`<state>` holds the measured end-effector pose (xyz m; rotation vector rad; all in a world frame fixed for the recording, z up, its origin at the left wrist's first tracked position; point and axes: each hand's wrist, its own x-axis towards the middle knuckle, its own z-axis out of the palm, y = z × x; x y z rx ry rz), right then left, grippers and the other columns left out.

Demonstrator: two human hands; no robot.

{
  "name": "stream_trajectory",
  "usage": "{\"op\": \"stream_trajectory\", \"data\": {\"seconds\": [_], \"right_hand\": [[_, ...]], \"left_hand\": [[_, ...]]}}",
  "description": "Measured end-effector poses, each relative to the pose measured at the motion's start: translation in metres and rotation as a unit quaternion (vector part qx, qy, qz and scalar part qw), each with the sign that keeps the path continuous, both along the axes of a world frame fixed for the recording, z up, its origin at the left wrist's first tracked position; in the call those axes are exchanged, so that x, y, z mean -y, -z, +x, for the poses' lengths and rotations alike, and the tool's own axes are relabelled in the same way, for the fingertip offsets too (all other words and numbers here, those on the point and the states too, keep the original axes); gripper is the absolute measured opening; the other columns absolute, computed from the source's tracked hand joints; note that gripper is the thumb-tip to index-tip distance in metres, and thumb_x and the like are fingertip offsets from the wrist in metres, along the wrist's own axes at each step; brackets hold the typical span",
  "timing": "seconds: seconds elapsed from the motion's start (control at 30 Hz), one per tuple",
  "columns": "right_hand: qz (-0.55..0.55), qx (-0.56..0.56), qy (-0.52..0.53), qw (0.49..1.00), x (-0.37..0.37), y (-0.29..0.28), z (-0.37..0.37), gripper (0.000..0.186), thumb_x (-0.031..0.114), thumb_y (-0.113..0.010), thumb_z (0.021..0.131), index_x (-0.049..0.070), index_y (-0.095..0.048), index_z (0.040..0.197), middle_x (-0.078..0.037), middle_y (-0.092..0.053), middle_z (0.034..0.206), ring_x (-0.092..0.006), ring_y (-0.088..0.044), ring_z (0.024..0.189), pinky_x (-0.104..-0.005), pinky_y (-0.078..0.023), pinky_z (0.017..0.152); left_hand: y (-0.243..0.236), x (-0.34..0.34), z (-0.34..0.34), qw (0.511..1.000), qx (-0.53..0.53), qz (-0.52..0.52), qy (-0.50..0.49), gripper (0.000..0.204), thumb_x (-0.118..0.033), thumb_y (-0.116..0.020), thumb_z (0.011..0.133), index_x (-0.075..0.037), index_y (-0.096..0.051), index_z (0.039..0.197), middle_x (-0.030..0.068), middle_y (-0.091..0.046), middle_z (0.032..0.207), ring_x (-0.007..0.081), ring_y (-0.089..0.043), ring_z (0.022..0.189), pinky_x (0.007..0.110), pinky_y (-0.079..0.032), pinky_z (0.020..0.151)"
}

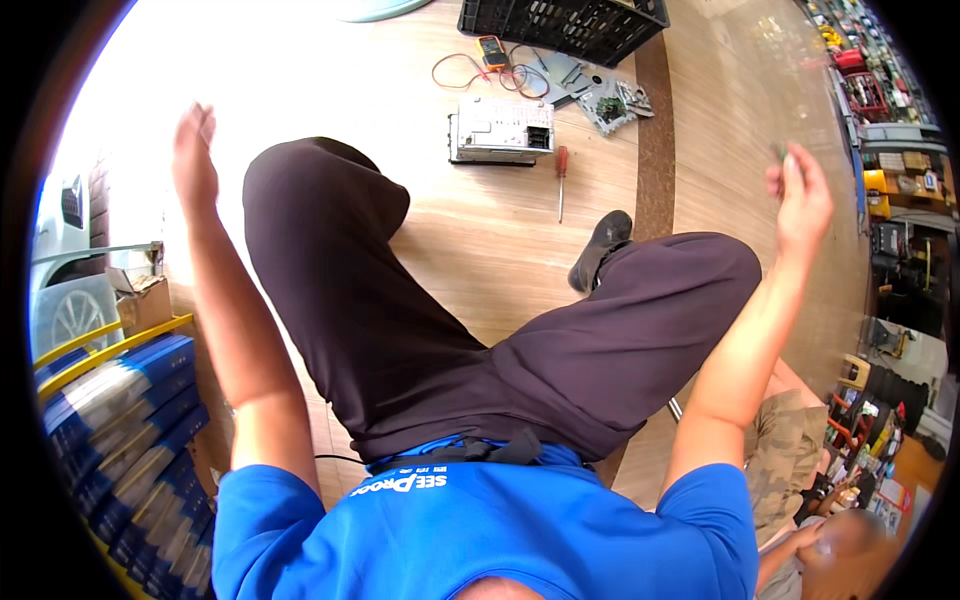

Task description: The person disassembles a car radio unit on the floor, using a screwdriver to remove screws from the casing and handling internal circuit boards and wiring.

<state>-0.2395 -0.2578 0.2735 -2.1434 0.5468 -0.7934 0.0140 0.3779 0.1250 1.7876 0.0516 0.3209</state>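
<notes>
Out to the left, past my knee, my left hand [197,160] is raised with its fingers stretched out, partly washed out by bright light; nothing shows in it. My right hand [806,200] is lifted on the far right, its fingers bent and thumb pinched around something small and dark that I cannot make out. Between them on the floor sits a silver metal box-shaped unit [490,128], like a car stereo, with a dark socket. Beside it lies a red-handled screwdriver [562,176]. Neither hand touches these.
Behind the unit are an orange multimeter [491,53] with leads, loose metal plates with a circuit board [608,108], and a black crate [560,28]. Stacked blue boxes [125,420] stand left. Cluttered shelves [900,200] line the right; another person in camouflage shorts [785,455] sits nearby.
</notes>
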Motion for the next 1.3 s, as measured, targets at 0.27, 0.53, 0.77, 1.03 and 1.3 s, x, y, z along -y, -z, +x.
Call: {"op": "stream_trajectory", "data": {"seconds": [0.27,0.53,0.77,1.03,1.3], "right_hand": [[0.016,-0.271,-0.168,0.948,0.003,0.028,-0.061,0.017,0.006,-0.06,0.095,-0.002,-0.068,0.107,-0.003,-0.068,0.088,-0.0089,-0.06,0.069,-0.0258,-0.051,0.067],[0.105,-0.263,-0.133,0.95,0.039,0.061,-0.056,0.019,0.009,-0.059,0.096,-0.001,-0.067,0.109,-0.002,-0.068,0.09,-0.009,-0.061,0.07,-0.0246,-0.052,0.067],[0.006,-0.233,-0.189,0.954,0.015,0.053,-0.044,0.021,0.011,-0.059,0.095,-0.001,-0.068,0.11,-0.001,-0.067,0.087,-0.0091,-0.06,0.07,-0.0256,-0.05,0.066],[0.049,-0.244,-0.162,0.955,0.007,0.046,-0.046,0.022,0.011,-0.06,0.095,-0.001,-0.068,0.111,-0.001,-0.068,0.089,-0.0088,-0.06,0.07,-0.0257,-0.05,0.066],[0.062,-0.228,-0.145,0.961,0.02,0.05,-0.063,0.021,0.009,-0.058,0.095,0.0,-0.068,0.112,-0.001,-0.068,0.092,-0.0086,-0.059,0.071,-0.0258,-0.05,0.067]], "left_hand": [[0.215,-0.005,-0.169,0.86,-0.481,-0.165,-0.035,0.059,-0.033,-0.045,0.104,0.005,-0.036,0.147,0.0257,-0.044,0.147,0.0323,-0.042,0.139,0.043,-0.036,0.115],[0.196,-0.013,-0.155,0.872,-0.444,-0.201,-0.04,0.058,-0.033,-0.043,0.105,0.003,-0.032,0.149,0.0246,-0.043,0.148,0.032,-0.042,0.139,0.043,-0.036,0.115],[0.186,-0.029,-0.14,0.877,-0.43,-0.209,-0.053,0.058,-0.033,-0.041,0.105,0.001,-0.03,0.15,0.0236,-0.043,0.149,0.0317,-0.042,0.139,0.043,-0.036,0.114],[0.175,-0.032,-0.115,0.88,-0.42,-0.213,-0.057,0.057,-0.033,-0.039,0.106,-0.001,-0.027,0.152,0.0225,-0.042,0.15,0.0314,-0.042,0.139,0.043,-0.037,0.114],[0.15,-0.034,-0.102,0.881,-0.417,-0.213,-0.062,0.057,-0.032,-0.037,0.107,-0.003,-0.024,0.154,0.0214,-0.041,0.151,0.0311,-0.042,0.139,0.043,-0.037,0.114]]}}
